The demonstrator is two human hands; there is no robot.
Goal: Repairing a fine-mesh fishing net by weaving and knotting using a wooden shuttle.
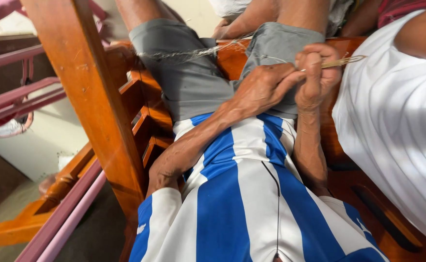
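While the person sits on a wooden bench (232,58), the right hand (317,77) has a tight grip on one thin yellow netting needle (341,61). The left hand (261,87) pinches the fine net thread (193,52) just beside it. The thread is hard to see.

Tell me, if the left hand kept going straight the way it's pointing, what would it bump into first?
The left hand points across toward the right hand, which pinches a thin netting needle and fine thread. It would likely meet the right hand's fingers first; they look already touching, though depth is unclear.
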